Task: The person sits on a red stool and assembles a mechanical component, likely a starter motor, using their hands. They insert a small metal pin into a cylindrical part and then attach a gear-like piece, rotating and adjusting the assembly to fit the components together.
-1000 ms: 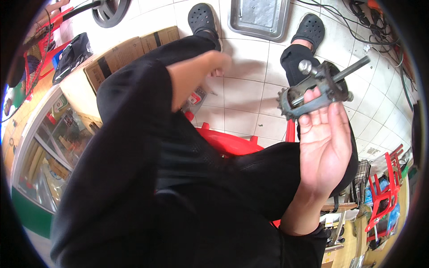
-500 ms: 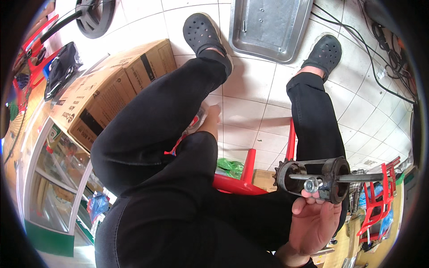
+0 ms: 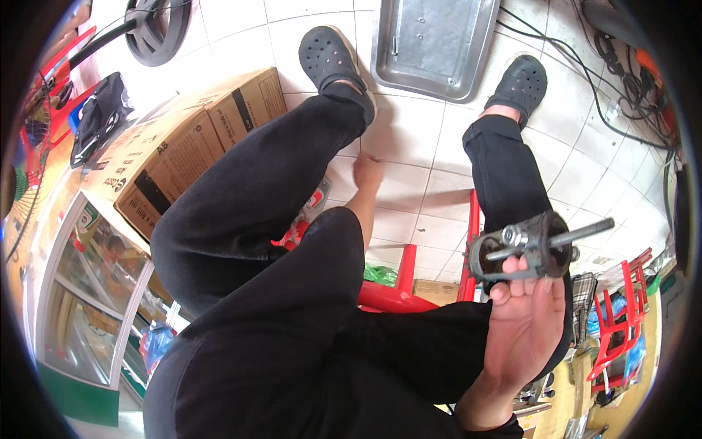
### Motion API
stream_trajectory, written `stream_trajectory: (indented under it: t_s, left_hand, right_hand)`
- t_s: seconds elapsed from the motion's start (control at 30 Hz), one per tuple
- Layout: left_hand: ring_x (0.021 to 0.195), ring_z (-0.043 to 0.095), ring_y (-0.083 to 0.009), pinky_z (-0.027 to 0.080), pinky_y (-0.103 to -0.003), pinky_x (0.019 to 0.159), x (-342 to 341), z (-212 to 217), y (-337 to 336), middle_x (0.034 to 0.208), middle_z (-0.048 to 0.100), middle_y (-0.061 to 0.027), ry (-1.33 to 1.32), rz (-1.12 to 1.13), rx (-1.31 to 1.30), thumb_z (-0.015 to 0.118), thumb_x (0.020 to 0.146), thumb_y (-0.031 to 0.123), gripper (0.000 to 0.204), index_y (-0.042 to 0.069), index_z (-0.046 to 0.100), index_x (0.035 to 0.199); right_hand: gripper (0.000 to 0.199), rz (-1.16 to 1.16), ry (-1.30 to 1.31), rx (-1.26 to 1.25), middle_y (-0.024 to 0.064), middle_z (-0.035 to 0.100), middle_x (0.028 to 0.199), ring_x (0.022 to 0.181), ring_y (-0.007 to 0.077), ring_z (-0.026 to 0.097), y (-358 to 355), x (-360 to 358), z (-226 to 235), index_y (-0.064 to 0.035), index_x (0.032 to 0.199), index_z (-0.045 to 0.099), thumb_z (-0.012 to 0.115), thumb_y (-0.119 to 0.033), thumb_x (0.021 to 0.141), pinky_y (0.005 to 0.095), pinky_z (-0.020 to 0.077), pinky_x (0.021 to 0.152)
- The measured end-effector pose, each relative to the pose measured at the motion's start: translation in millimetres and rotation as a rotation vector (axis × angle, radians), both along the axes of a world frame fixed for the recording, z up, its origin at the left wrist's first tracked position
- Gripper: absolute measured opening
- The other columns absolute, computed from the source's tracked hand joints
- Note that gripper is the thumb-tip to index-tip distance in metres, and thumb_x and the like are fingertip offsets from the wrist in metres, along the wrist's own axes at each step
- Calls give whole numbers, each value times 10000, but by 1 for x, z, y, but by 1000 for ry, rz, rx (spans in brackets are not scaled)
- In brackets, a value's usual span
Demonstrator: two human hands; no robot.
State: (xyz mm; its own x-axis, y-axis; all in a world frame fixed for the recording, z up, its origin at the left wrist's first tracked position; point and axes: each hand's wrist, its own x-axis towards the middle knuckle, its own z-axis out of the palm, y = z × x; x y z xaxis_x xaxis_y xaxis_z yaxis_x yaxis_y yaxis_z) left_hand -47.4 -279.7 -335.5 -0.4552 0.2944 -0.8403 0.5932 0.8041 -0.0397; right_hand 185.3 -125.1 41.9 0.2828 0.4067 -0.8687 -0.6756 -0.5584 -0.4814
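On the right, my right hand (image 3: pixel 523 325) is palm up, its fingers curled under a dark, greasy metal hub-like part (image 3: pixel 539 233). That part has two round ends joined by a side bar, a steel rod (image 3: pixel 585 233) running lengthwise through it, and a shiny bolt or nut (image 3: pixel 513 235) on its side. In the middle, my left hand (image 3: pixel 368 173) hangs over the tiled floor past my black sleeve. Its fingers look curled in, slightly blurred; anything inside them is hidden. Beside it, near my left leg, lies a clear plastic bag with red print (image 3: pixel 313 201).
A metal tray (image 3: pixel 431 86) with small hardware lies between my shoes. At left stand a cardboard box (image 3: pixel 183 154) and a glass-fronted cabinet (image 3: pixel 95 293). Below is a red plastic stool (image 3: pixel 395 296). Black cables (image 3: pixel 585 66) run along the right, near red stools (image 3: pixel 614 329).
My left hand has moved up and right, away from the plastic bag. My right hand has raised the metal part and tilted it, so the rod slopes up to the right.
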Motion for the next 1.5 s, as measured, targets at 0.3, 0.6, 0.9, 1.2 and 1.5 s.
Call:
stream_trajectory:
  t_s: [0.3,0.6,0.9,1.2,1.5]
  left_hand:
    - [855,641,-296,512,-400,762,117,166,211,860,665,-167,-900,-1359,158,708,590,202,340,26,664,877]
    - [691,572,-78,462,-230,632,28,417,232,775,625,-42,-842,-673,889,663,744,96,183,-2,596,882]
    - [681,601,-96,481,-236,614,40,431,158,787,660,-49,-894,-458,1059,701,768,137,172,6,635,858]
    - [766,612,-119,502,-261,664,43,413,161,886,650,-86,-790,-390,1352,633,803,62,134,5,571,907]
    - [591,502,-119,422,-264,555,34,392,164,613,502,-41,-883,-455,881,466,824,173,223,5,560,937]
  right_hand:
    - [284,-128,125,300,153,587,1076,975,195,570,-7,1,4,64,1158,504,456,-122,951,290,423,753]
    - [138,-98,90,455,66,597,955,847,141,582,-26,-24,11,-10,1021,537,515,-91,913,275,426,668]
    - [157,-46,159,489,71,582,969,870,160,571,-40,-56,18,1,1037,536,488,-100,927,325,466,750]
    - [174,-78,165,529,75,587,979,887,164,572,-40,-57,28,5,1064,535,491,-89,925,319,473,755]
    - [133,-110,197,553,88,591,977,890,173,582,-40,-49,36,-7,1022,538,495,-82,922,297,477,730]
